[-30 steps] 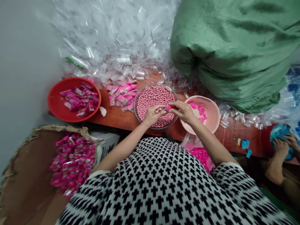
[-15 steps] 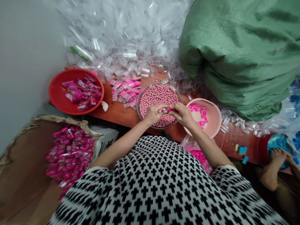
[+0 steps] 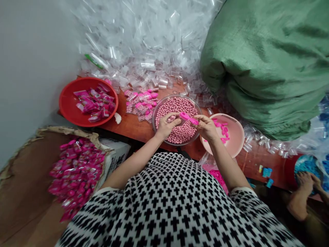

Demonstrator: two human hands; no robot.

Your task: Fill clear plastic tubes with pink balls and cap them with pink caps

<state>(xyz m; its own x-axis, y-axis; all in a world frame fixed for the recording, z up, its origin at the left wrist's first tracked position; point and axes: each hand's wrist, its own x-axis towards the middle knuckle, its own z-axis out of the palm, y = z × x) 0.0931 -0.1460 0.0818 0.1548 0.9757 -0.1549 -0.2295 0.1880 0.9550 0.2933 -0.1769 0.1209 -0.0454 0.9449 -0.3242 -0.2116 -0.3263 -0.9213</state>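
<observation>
Over a metal bowl [image 3: 154, 125] filled with pink balls [image 3: 177, 106], both hands are raised close together. My left hand [image 3: 163, 127] is closed around what looks like a small clear plastic tube with pink balls [image 3: 171, 118] in it. A bright pink plastic cap piece [image 3: 189, 118], long with two rounded ends, is pinched in the fingertips of my right hand [image 3: 205, 126]. Its left end reaches the left fingertips and the tube's mouth. Just right of the bowl, a pale pink basket [image 3: 238, 137] holds more pink cap pieces [image 3: 224, 131].
Filled tubes with pink caps [image 3: 142, 103] lie left of the bowl. A red basin [image 3: 67, 111] holds pink packets. Clear tubes [image 3: 144, 41] heap behind, beside a green sack [image 3: 262, 68]. A cardboard box [image 3: 28, 161] stands lower left. A co-worker's hands [image 3: 305, 180] are at far right.
The pink cap piece now shows stretched out between my hands; earlier fingers mostly covered it. My hands have parted slightly, and the whole view has shifted a little.
</observation>
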